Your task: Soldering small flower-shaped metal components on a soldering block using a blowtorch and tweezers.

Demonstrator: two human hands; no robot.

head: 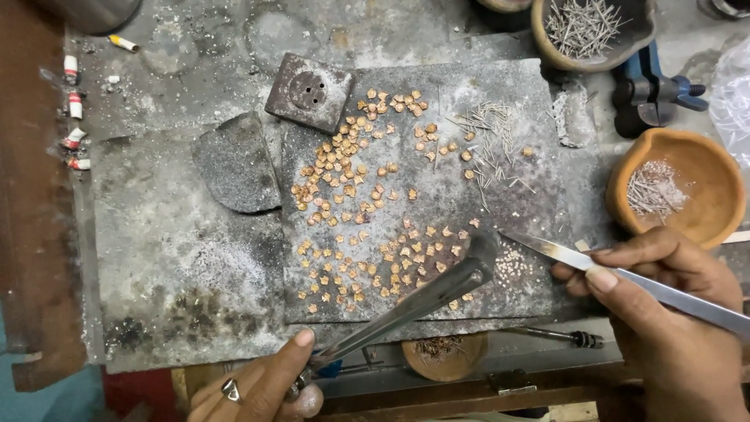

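My left hand (262, 387), with a ring on one finger, grips a grey metal tool (414, 305) at the bottom edge; its flattened tip reaches up to the lower right of the dark slab (469, 133). My right hand (664, 312) pinches long steel tweezers (562, 254) whose point sits just right of that tip. Several small copper-coloured pieces (351, 156) lie scattered over the slab. A patch of tiny pale beads (512, 266) lies below the tweezers' point. Thin metal pins (492, 148) are spread at the slab's upper right.
A clay bowl (703, 227) with thin pins stands at the right, another bowl (562, 55) of pins at the top. A blue clamp (652, 90), a square perforated block (308, 92) and a half-round grey slab (234, 164) lie nearby. Cigarette butts (74, 105) rest at the left.
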